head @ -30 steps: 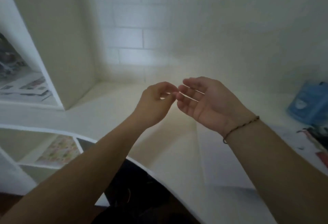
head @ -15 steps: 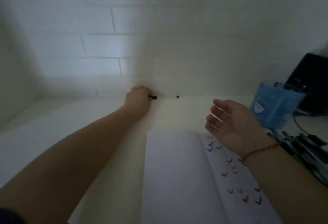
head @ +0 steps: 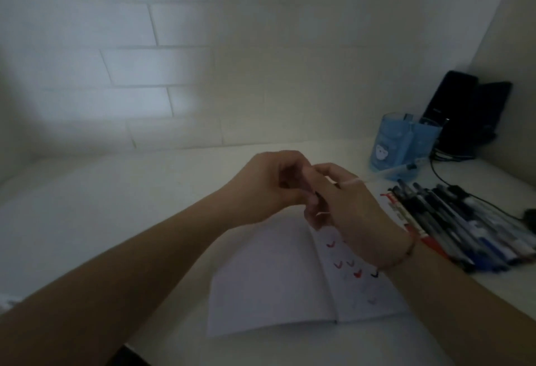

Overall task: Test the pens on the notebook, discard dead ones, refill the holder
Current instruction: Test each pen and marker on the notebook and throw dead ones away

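Above the open notebook [head: 269, 278], both hands meet; the right hand [head: 345, 209] pinches a pen [head: 377, 177]. The left hand [head: 272, 182] curls at its near end; its hold cannot be told.

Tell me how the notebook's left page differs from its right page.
The left page is blank; the right page carries small red and dark tick marks. The left page shows whole, while the right hand and wrist cover the right page's upper part. Both are white and lie open on the desk.
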